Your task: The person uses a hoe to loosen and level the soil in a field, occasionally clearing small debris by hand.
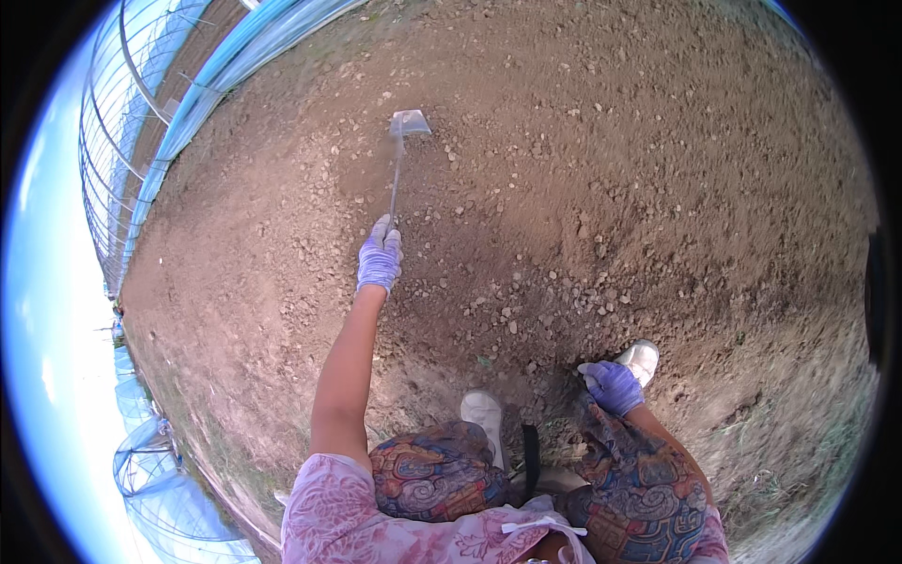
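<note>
My left hand [380,255], in a purple and white work glove, is closed around the handle of a hoe [397,166] and reaches well out in front of me. The hoe's flat metal blade [411,122] is at the soil, farther out than the hand. My right hand [612,387], gloved the same way, rests by my right knee, just over the white shoe. Its fingers are curled, and whether they hold anything cannot be made out. Dry, crumbly soil [521,211] with small clods lies before me.
A greenhouse frame with blue plastic film [184,116] runs along the upper left. More film-covered tunnels [176,507] stand at the lower left. My white shoes [483,416] are on the soil, with a black strap [530,455] between my legs. Sparse grass grows at the lower right.
</note>
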The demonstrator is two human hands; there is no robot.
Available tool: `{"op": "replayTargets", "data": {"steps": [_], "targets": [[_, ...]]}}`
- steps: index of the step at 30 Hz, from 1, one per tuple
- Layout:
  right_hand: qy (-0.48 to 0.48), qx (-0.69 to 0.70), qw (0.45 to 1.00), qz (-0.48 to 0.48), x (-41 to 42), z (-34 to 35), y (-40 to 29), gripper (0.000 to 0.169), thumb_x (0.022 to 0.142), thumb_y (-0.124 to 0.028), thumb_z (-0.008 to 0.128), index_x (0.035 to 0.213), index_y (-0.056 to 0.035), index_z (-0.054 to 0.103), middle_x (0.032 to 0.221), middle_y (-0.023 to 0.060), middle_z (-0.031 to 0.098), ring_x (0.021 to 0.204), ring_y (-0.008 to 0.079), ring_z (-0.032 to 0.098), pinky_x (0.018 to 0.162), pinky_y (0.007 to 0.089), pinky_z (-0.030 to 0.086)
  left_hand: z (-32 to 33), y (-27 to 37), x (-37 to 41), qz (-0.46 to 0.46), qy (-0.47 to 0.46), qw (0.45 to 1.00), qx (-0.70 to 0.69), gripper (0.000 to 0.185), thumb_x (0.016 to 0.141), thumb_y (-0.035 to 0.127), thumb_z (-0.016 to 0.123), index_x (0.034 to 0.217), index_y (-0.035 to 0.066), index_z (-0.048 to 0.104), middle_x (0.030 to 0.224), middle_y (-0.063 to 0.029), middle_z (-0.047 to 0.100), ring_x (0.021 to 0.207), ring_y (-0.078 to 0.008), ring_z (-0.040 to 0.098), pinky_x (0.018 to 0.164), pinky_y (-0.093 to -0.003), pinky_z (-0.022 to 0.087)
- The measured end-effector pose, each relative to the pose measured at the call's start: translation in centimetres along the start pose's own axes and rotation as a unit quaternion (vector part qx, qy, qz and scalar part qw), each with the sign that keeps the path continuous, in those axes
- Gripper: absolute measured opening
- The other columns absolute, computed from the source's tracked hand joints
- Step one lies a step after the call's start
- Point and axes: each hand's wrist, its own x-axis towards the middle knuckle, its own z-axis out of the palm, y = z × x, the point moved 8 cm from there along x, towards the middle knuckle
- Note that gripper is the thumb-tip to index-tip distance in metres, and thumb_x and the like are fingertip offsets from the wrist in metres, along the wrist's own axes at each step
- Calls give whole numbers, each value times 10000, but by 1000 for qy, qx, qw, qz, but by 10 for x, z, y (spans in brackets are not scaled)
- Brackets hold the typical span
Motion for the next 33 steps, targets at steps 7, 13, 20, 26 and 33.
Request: {"op": "replayTargets", "data": {"steps": [7,13,20,26,33], "targets": [[-9,-21,1000,21,2,-4,-7,184,815,-151,527,964,-83,612,839,120,625,761,307,608,671,373,496,-19,15,-30,-30,50,995,-86,386,903,201,438,1286,164,406,598,16,469,354,-64,379,300,-208,315],[-10,-24,999,34,1,-3,-7,198,813,-182,521,968,-100,613,866,134,618,747,331,600,665,407,491,19,39,-54,-49,-98,994,8,405,894,193,463,1296,166,416,672,29,488,452,-50,423,365,-208,366],[-4,-26,999,24,2,0,-5,197,802,-147,537,972,-82,611,813,127,612,729,319,597,644,385,484,7,12,-72,-53,-98,994,-7,403,897,194,454,1297,160,421,652,19,495,414,-56,411,368,-204,369],[-24,-32,999,29,3,7,-8,206,817,-185,510,981,-104,605,863,134,615,769,322,598,676,398,491,12,0,-81,-13,-95,995,-30,396,896,201,454,1288,150,431,616,14,484,385,-62,390,344,-210,349],[-18,-29,999,38,-2,0,0,223,821,-192,502,1004,-106,596,897,125,618,788,319,600,711,390,492,23,-17,-133,-34,-178,982,-60,415,884,158,489,1294,131,431,676,15,500,515,-39,446,439,-181,398]]}}
